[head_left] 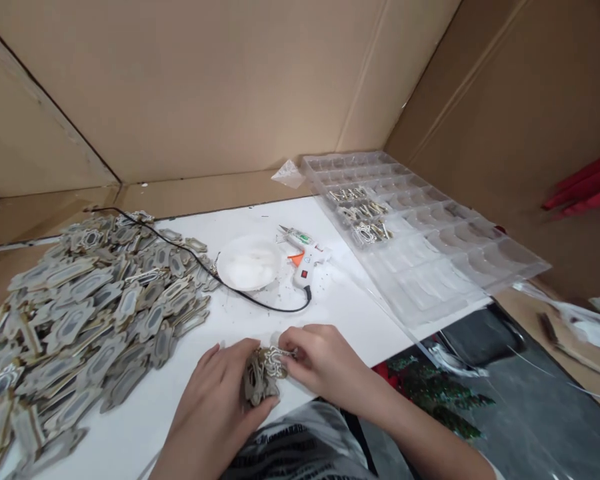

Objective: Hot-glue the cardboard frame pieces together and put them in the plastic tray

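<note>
Near the table's front edge, my left hand is wrapped around a small bundle of grey-beige ornate frame-shaped pieces. The fingers of my right hand pinch a white scroll-edged ornate piece at the right end of that bundle. Fingertips partly cover both the bundle and this piece. To the left spreads a large heap of similar frame-shaped pieces, each with a greyish oval middle.
Beyond my hands lie a white glue gun with an orange trigger and a shallow white dish. The gun's black cord runs over the heap. A clear compartment tray at right holds ornate pieces in several cells. Cardboard walls surround the table.
</note>
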Action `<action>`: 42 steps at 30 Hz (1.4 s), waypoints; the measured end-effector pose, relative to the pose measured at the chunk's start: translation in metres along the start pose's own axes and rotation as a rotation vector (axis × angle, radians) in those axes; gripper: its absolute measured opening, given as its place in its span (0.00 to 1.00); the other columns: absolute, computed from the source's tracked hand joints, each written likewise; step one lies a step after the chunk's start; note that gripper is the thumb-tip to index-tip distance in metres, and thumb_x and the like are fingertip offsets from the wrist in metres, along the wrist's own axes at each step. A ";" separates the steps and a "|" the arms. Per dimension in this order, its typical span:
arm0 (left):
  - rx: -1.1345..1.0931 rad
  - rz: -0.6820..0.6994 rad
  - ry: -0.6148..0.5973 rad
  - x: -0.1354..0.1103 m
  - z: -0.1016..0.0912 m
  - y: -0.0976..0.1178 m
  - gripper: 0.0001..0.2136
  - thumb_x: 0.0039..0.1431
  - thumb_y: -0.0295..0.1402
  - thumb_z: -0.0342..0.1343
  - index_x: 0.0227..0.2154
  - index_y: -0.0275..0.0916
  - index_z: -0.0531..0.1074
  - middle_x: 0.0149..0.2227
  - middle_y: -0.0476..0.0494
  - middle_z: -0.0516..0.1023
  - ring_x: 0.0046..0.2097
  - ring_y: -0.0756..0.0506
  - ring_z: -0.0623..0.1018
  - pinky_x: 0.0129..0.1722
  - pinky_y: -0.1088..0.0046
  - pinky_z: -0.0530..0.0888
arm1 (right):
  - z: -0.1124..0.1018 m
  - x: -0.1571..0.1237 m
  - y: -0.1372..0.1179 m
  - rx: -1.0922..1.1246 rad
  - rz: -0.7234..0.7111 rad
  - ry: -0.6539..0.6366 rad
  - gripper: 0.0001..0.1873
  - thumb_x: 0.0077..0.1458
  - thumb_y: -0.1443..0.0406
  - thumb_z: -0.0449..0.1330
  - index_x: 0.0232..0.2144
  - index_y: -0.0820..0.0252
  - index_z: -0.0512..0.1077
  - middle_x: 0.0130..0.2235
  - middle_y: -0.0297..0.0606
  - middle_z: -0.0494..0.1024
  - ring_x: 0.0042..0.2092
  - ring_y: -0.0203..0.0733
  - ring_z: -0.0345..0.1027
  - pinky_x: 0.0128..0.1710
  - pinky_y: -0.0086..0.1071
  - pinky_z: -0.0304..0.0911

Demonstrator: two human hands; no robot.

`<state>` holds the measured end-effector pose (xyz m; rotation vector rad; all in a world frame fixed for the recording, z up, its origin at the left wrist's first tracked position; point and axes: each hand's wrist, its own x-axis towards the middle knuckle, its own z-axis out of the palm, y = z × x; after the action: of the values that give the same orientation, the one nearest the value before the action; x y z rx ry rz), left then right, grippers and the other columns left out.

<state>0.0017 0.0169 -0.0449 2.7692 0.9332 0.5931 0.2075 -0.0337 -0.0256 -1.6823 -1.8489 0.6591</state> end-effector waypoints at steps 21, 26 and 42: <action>0.193 -0.105 -0.079 -0.024 -0.009 -0.006 0.27 0.48 0.48 0.65 0.50 0.46 0.70 0.57 0.39 0.75 0.56 0.29 0.72 0.61 0.35 0.55 | 0.007 -0.034 0.020 -0.376 -0.267 0.308 0.06 0.62 0.69 0.57 0.37 0.59 0.74 0.33 0.41 0.78 0.36 0.45 0.65 0.36 0.38 0.68; 0.138 -0.112 -0.118 -0.014 -0.009 0.004 0.30 0.48 0.43 0.66 0.55 0.45 0.67 0.59 0.36 0.72 0.59 0.28 0.70 0.60 0.31 0.54 | 0.021 -0.029 0.004 -0.280 -0.228 0.205 0.10 0.61 0.67 0.58 0.45 0.58 0.73 0.40 0.41 0.79 0.41 0.47 0.66 0.40 0.42 0.65; -0.022 0.004 -0.011 -0.002 -0.010 0.012 0.14 0.65 0.30 0.51 0.53 0.40 0.64 0.35 0.47 0.79 0.35 0.47 0.77 0.39 0.67 0.66 | 0.029 -0.035 0.003 -0.293 -0.116 0.479 0.07 0.58 0.73 0.57 0.35 0.55 0.70 0.33 0.36 0.79 0.35 0.44 0.65 0.35 0.38 0.56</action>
<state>0.0028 0.0061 -0.0335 2.7520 0.9139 0.5844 0.1922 -0.0679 -0.0514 -1.7062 -1.7257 -0.0715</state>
